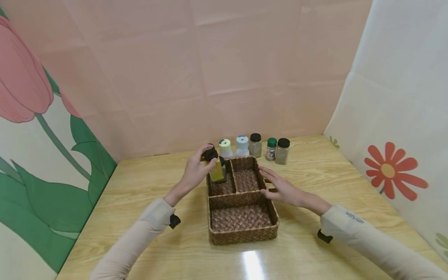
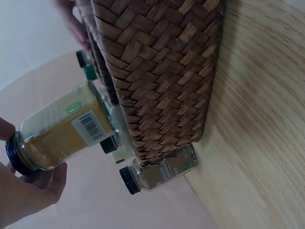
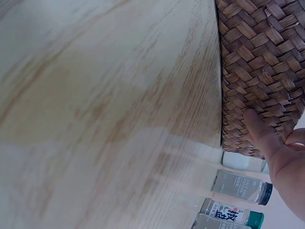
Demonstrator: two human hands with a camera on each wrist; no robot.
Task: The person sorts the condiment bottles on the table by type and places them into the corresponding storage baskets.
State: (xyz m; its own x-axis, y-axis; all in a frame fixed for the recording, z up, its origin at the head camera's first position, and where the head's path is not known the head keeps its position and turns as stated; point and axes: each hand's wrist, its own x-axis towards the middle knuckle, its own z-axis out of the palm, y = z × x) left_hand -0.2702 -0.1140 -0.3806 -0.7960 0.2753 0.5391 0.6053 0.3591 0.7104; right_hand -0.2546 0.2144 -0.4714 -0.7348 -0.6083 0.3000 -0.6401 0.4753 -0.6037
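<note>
My left hand (image 1: 196, 167) grips a glass spice jar (image 1: 217, 171) of yellow-brown powder round its black lid. In the head view the jar hangs tilted over the back left compartment of a brown woven basket (image 1: 245, 236). A barcode label shows on this jar in the left wrist view. Beside it a second dark-lidded jar (image 1: 223, 166) is partly hidden; whether it stands inside the compartment is hard to tell. My right hand (image 1: 285, 190) rests on the basket's right side, its fingers extended along the wall, one fingertip touching the weave in the right wrist view.
Behind the basket stand a bottle with a pale yellow cap (image 1: 225, 144), one with a pale blue cap (image 1: 242, 142) and a black-lidded jar (image 1: 255, 146). Right of them are a green-capped shaker (image 1: 271, 149) and another black-lidded jar (image 1: 282, 151). The wooden table (image 1: 150, 194) meets a pink backdrop.
</note>
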